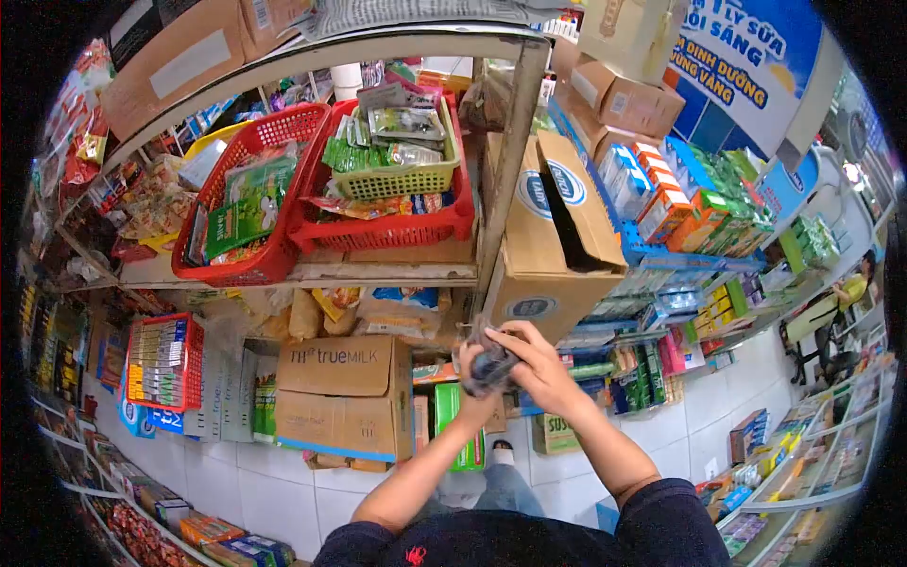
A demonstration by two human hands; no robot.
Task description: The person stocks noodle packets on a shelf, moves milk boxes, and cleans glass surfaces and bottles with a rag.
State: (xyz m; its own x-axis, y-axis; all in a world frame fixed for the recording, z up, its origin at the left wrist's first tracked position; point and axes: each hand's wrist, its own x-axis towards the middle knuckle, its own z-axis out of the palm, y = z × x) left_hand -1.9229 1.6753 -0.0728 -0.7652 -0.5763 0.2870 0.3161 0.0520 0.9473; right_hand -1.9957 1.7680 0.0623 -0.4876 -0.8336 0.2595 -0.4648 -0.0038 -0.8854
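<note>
Both hands are together in front of me, at the middle of the head view. Between them is a small dark bundle in clear, crinkled plastic (pixel 491 367); what the plastic contains is too blurred to name. My left hand (pixel 472 392) is closed around the bundle from the left and below. From the right, my right hand (pixel 539 364) grips the same bundle, its fingers bent over the top. Close behind the hands stand a shelf post (pixel 510 170) and a tall Dutch Lady carton (pixel 548 255) with raised flaps.
Left of the post, a shelf carries two red baskets (pixel 250 203) (pixel 378 231) of packets; a green basket (pixel 392 180) sits inside one. Below stands a TH true MILK carton (pixel 335 397). Milk packs (pixel 661 194) fill the right rack. White tiles (pixel 283 487) cover the floor.
</note>
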